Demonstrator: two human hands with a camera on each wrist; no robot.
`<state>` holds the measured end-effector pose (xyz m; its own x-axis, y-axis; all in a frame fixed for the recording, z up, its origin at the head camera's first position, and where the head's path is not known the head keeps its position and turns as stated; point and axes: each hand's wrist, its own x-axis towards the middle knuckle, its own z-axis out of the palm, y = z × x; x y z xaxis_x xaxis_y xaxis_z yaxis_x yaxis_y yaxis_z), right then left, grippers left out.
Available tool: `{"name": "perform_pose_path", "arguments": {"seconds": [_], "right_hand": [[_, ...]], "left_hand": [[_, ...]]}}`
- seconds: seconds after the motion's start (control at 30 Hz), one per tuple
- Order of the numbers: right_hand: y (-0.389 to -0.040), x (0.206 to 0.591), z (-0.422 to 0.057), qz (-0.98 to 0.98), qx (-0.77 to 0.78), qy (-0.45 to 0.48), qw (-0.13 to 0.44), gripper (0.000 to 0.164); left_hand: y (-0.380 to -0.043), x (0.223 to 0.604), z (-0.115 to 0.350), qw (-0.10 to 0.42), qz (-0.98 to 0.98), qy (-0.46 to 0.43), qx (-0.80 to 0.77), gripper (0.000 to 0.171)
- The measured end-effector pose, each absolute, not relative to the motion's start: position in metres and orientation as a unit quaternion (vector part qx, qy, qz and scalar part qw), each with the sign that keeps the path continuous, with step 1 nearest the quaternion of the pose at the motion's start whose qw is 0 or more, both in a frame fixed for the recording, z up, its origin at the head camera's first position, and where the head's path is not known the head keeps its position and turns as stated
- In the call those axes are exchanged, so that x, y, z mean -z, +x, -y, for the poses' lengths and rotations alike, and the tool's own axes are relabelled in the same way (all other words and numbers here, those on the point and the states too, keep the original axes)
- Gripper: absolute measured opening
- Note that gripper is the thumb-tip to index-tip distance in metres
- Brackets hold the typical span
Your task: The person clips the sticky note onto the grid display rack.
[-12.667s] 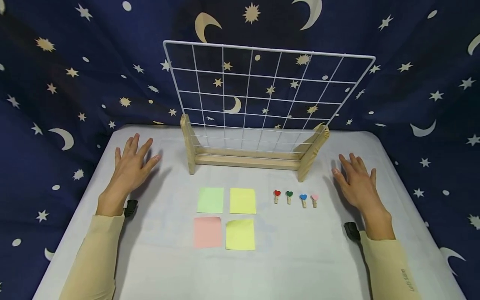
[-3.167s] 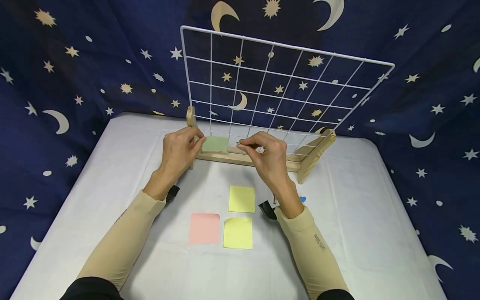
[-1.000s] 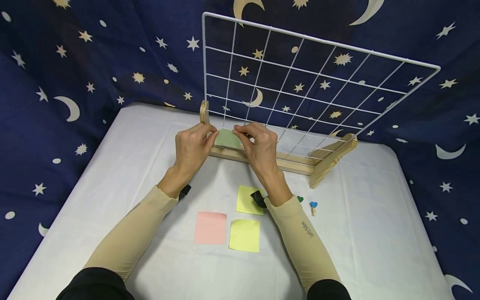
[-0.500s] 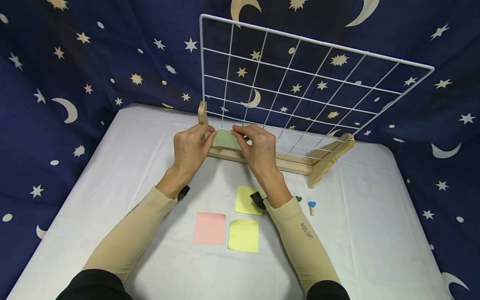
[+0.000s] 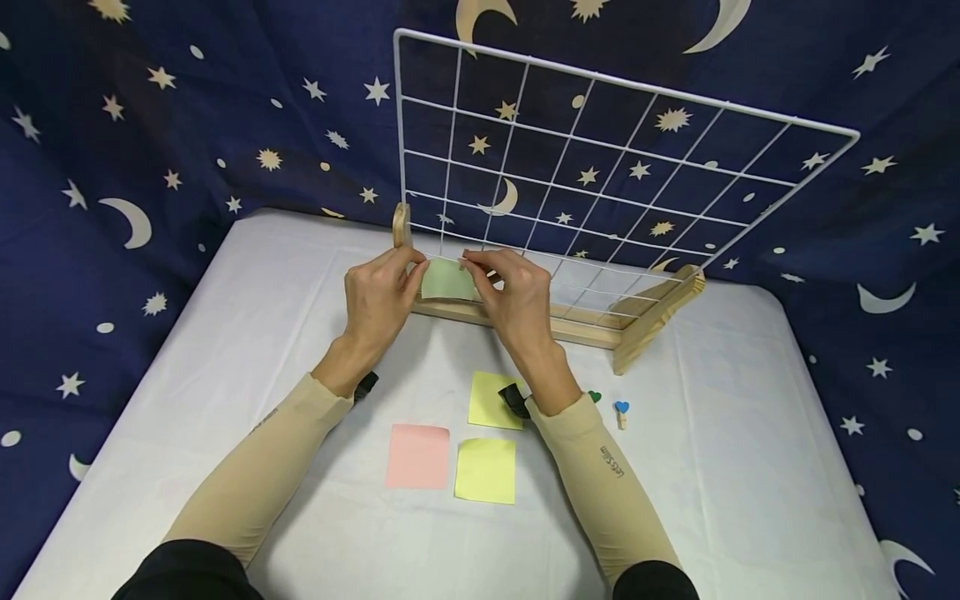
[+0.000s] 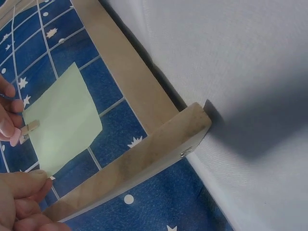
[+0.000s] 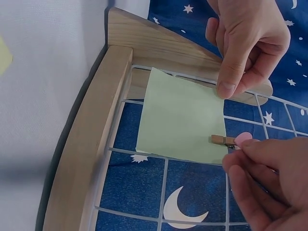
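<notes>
Against the lower left of a white wire grid (image 5: 555, 162), the left hand (image 5: 375, 296) pinches a corner of a light green sticky note (image 5: 448, 280) between thumb and finger. The right hand (image 5: 517, 292) pinches a mini wooden clothespin (image 7: 223, 140) by its end with a pink heart (image 7: 244, 137). In the right wrist view the clothespin's tips lie over the note's upper edge. The left wrist view shows the note (image 6: 67, 118) in front of the wires, with the clothespin (image 6: 30, 128) at its edge and the left thumb on its corner.
The grid stands in a wooden base (image 5: 652, 321). A pink note (image 5: 417, 457) and two yellow notes (image 5: 485, 471) lie on the white table (image 5: 720, 483). Clothespins with a blue heart (image 5: 622, 408) and a green heart (image 5: 595, 397) lie by the right forearm. Starry cloth (image 5: 187, 108) hangs behind.
Both hands have come from the table's sides to the grid. The green note and pink-heart clothespin were lifted from the table. In the last half second the note's lower part has come forward of the wires.
</notes>
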<state>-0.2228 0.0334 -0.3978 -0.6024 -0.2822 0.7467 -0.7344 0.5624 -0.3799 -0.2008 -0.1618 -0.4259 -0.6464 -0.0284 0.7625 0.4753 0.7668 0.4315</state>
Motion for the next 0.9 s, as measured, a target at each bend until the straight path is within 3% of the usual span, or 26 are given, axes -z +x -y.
{"name": "perform_pose_path", "arguments": {"seconds": [0.67,0.9], "right_hand": [[-0.215,0.392,-0.046,0.819,-0.384,0.294,0.309,0.007],[-0.21,0.392,-0.055,0.816,-0.396,0.292,0.303,0.007]], "left_hand": [[-0.197,0.423,0.162,0.424,0.83,-0.12,0.342,0.005],[-0.196,0.425,0.16,0.441,0.807,-0.144,0.366,0.012]]}}
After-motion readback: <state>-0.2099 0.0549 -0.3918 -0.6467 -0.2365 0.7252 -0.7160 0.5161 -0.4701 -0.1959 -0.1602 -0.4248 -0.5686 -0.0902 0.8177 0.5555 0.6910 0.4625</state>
